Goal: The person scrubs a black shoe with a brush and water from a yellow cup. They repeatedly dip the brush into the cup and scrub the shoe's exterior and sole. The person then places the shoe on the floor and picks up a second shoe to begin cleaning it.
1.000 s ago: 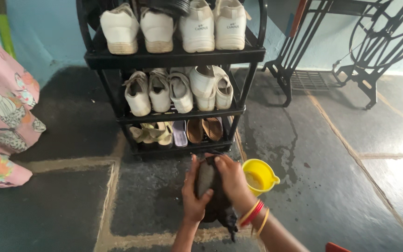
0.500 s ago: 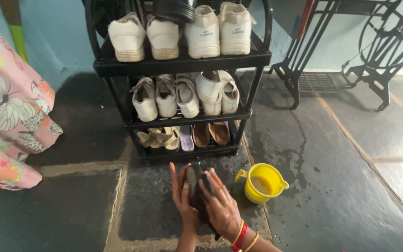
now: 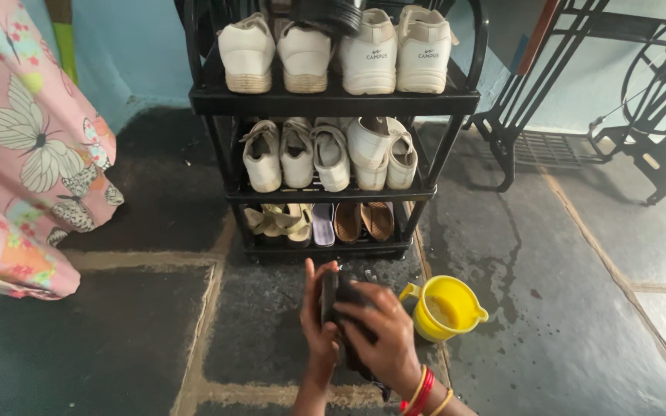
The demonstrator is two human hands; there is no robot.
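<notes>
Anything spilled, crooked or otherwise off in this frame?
Yes. The stone floor is wet, with dark splash marks right of the shoe rack and behind the yellow jug. On the top shelf a dark shoe lies across the white pairs. Both hands, left and right, grip a dark shoe.

Count, outward from the grip: one dark shoe [image 3: 341, 308] held in it, between two hands. One yellow jug [image 3: 447, 308] just right of it. One black rack [image 3: 333, 102] beyond, three shelves. Top shelf: four white sneakers [image 3: 369, 52]. Middle: five pale shoes [image 3: 297, 152]. Bottom: roughly five sandals [image 3: 348, 221], partly hidden.
</notes>
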